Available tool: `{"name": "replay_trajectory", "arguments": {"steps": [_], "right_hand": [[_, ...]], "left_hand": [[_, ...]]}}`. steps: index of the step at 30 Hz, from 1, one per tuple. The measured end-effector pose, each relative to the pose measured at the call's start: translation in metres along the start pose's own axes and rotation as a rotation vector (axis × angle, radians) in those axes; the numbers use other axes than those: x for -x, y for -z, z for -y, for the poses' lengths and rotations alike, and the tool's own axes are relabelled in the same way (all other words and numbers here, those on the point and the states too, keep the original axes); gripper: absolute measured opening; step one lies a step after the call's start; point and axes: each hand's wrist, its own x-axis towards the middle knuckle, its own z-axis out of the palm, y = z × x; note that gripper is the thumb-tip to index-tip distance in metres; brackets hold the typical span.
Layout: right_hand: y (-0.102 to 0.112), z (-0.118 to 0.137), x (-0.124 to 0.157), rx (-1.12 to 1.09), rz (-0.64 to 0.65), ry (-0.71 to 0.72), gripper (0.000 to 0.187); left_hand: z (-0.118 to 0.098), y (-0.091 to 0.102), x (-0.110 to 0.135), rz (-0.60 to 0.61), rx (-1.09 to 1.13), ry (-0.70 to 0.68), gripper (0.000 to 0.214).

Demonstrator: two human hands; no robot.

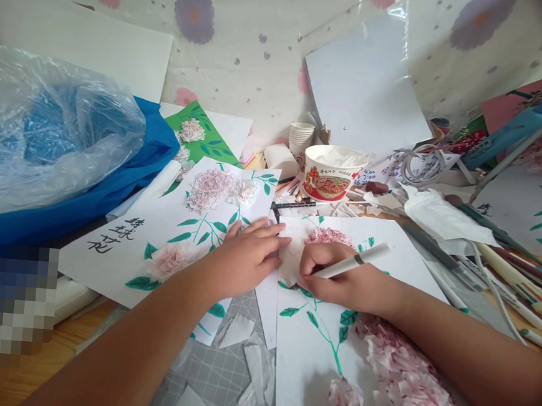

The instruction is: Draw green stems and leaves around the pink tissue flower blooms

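My right hand (335,277) is closed on a white pen (353,262), its tip down on a white sheet (402,257) painted with green stems and pink paper flowers (329,236). My left hand (245,254) lies flat with fingers stretched out, pressing on the sheet's left edge. Under my left wrist lies a second flower sheet (157,219) with black brush writing (111,234).
A paper bowl (333,173) stands behind the sheets, with a stack of small cups (301,138) beside it. A clear plastic bag (46,129) over blue material fills the left. Pens and brushes (506,253) lie at the right. Paper scraps (240,357) cover a grey cutting mat.
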Motion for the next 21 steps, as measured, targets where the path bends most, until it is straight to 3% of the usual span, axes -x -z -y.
{"name": "replay_trajectory", "arguments": {"steps": [4, 21], "right_hand": [[-0.0003, -0.0036, 0.0017, -0.041, -0.078, 0.001, 0.011], [-0.0025, -0.0049, 0.0028, -0.025, -0.023, 0.013, 0.008]], "left_hand": [[-0.0001, 0.0003, -0.0002, 0.012, -0.006, -0.003, 0.035], [-0.0002, -0.0006, 0.0006, 0.003, 0.001, 0.001, 0.035]]}}
